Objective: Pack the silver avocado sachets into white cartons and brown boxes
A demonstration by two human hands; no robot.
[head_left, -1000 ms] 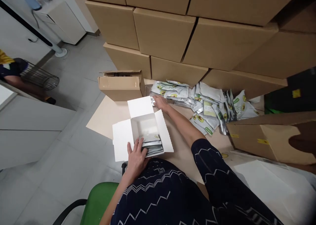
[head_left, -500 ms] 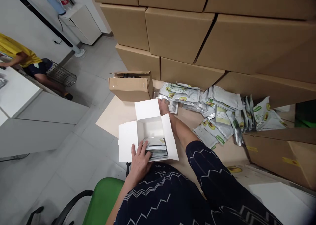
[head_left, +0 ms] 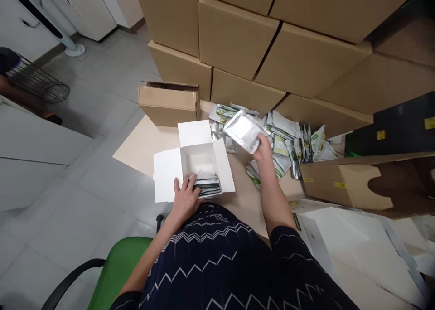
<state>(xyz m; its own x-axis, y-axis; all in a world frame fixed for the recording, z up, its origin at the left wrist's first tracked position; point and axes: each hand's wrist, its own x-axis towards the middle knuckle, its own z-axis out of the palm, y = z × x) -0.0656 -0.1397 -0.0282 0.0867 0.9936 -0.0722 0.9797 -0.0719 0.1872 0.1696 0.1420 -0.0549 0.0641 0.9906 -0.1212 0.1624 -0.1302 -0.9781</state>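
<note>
My right hand grips a flat silver foil pouch by its near right edge, holding it above the pile of printed pouches. Left of it stands a white cardboard box with its flaps folded outward. Several pouches are stacked upright on edge in the box's near end, and the far part shows bare white bottom. My left hand lies at the box's near left corner, fingers spread over the wall and against the pouches. Its thumb is hidden.
A small open brown carton stands behind the white box, before a wall of stacked cartons. Another open carton is on the right, with white cardboard nearer. A green chair is at lower left. Part of another person's leg shows at far left.
My right hand has come up from behind the white box, moving right with a silver pouch in it. My left hand stays at the box. The view has turned right.
</note>
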